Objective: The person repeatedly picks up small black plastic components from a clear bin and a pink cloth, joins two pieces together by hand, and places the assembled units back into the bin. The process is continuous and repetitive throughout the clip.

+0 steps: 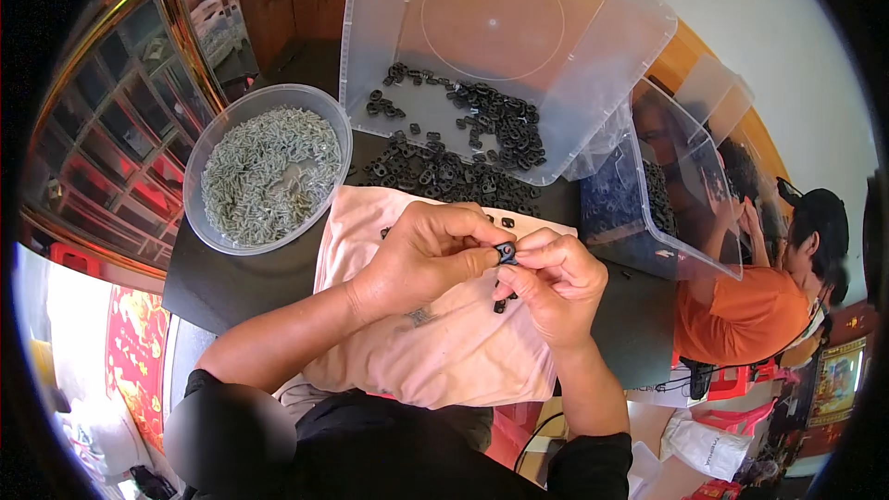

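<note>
Above a pink cloth [435,366], both my hands meet at a small black part with a hole [506,254]. My left hand [421,255] is closed, its thumb and forefinger pinching the part from the left. From the right, my right hand [560,282] is closed on the same part with its fingertips. Another black piece [500,306] shows just below the right fingers; I cannot tell whether the hand touches it. One more black piece [507,222] lies on the cloth beyond my fingers.
A round clear tub [193,208] of small greyish rod-shaped pieces stands at the left. Loose black parts [435,171] heap before a large tipped plastic bin [491,18]. At the right stands another clear bin [690,255]; beyond it sits a person in orange [750,315].
</note>
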Motion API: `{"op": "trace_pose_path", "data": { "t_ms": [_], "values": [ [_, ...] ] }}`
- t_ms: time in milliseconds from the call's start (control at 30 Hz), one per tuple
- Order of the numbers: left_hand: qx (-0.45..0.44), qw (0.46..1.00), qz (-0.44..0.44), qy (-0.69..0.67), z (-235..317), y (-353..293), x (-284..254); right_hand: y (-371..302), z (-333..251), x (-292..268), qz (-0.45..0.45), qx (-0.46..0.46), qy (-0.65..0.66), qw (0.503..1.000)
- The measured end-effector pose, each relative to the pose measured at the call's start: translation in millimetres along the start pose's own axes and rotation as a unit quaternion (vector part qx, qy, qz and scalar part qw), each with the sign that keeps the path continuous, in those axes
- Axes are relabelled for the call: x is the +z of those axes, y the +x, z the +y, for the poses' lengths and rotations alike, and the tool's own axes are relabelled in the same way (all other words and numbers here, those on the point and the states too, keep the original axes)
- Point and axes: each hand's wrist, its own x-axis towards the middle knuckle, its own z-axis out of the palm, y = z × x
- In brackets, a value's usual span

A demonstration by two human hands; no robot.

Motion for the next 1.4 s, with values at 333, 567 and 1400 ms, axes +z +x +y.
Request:
{"op": "trace_pose_path", "data": {
  "t_ms": [333, 567, 1400],
  "values": [
    [-0.051, 0.998, -0.013, 0.035, 5, 4, -6, 9, -4, -11, -0.07, 0.042, -0.052, 0.995],
    [-0.081, 0.995, -0.042, 0.029, 11, 6, -6, 9, -3, -14, -0.115, 0.072, -0.055, 0.989],
    [-0.067, 0.997, -0.048, 0.011, 16, 11, -30, 17, -37, -27, 0.017, -0.075, -0.164, 0.984]
  ]
}}
